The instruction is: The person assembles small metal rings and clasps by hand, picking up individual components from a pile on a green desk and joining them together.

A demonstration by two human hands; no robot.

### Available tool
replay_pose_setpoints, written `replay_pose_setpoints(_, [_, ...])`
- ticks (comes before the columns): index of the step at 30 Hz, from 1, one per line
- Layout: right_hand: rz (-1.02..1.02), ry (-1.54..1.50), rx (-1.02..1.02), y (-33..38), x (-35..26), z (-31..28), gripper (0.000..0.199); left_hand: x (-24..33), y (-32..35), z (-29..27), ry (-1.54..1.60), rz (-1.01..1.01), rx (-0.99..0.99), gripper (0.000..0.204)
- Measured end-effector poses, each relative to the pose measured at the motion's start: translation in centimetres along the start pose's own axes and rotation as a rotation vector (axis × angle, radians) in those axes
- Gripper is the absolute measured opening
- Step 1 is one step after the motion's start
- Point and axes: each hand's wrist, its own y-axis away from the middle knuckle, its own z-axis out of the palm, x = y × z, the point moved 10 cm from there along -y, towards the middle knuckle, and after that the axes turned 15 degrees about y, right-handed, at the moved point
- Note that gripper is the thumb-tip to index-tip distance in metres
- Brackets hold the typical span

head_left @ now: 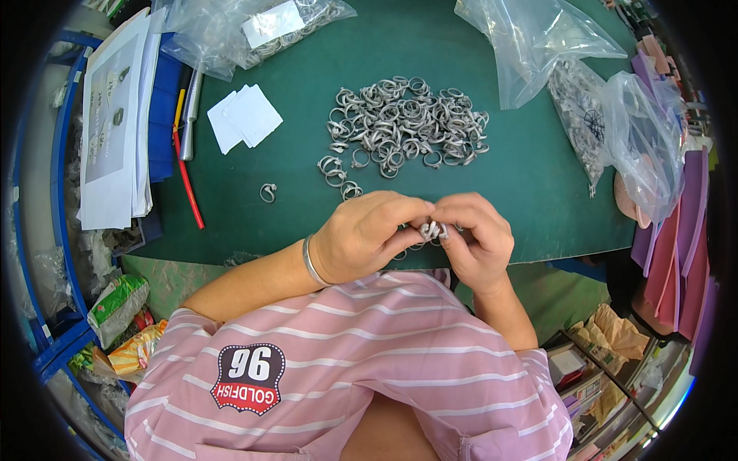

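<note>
Close to the table's front edge, my left hand [367,230] and my right hand [478,237] meet, fingertips pinched together around a few grey metal rings [432,230]. Fingers partly cover these rings, so how many each hand has is hard to tell. Just beyond my hands lies a wide heap of similar rings [411,123]. Several strays rest at the heap's near left side, beside my left hand. A single ring [267,192] lies apart, farther left.
Left of the heap are white paper slips [244,117], a red and yellow pencil-like stick [187,173] and a metal rod [192,115]. Clear bags of rings [300,31] stand at the back left. More plastic bags [530,46] lie at right. Pink and purple trays [676,246] border the right side.
</note>
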Motion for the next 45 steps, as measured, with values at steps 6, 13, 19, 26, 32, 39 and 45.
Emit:
replay_pose_setpoints(6, [0.692,-0.737,-0.178,3.0,5.0,3.8,0.015,-4.5,1.9,0.1,0.423,-0.584,0.101,0.023])
replay_pose_setpoints(13, [0.684,-0.729,-0.149,3.2,5.5,3.2,0.017,-6.1,3.4,-6.5,0.448,-0.645,0.473,0.011])
replay_pose_setpoints(19, [0.251,0.306,-0.242,0.3,3.7,0.1,0.017,-3.2,2.1,-8.5,-0.178,-0.38,0.189,0.006])
replay_pose_setpoints(26, [0.024,0.332,-0.288,-2.0,0.8,2.4,0.019,-3.7,3.8,-5.4,-0.421,-0.457,-0.015,0.027])
replay_pose_setpoints(32, [-0.044,0.565,-0.123,-3.5,0.3,5.5,0.019,-3.9,4.0,-6.4,-0.304,-0.47,0.118,0.019])
replay_pose_setpoints(39, [-0.139,0.533,-0.078,-3.3,-0.2,5.4,0.022,-3.6,3.9,-6.4,-0.326,-0.439,0.09,0.018])
replay_pose_setpoints(45, [0.132,0.369,-0.098,-2.5,2.1,4.6,0.025,-3.8,3.9,-6.0,-0.343,-0.475,0.055,0.019])
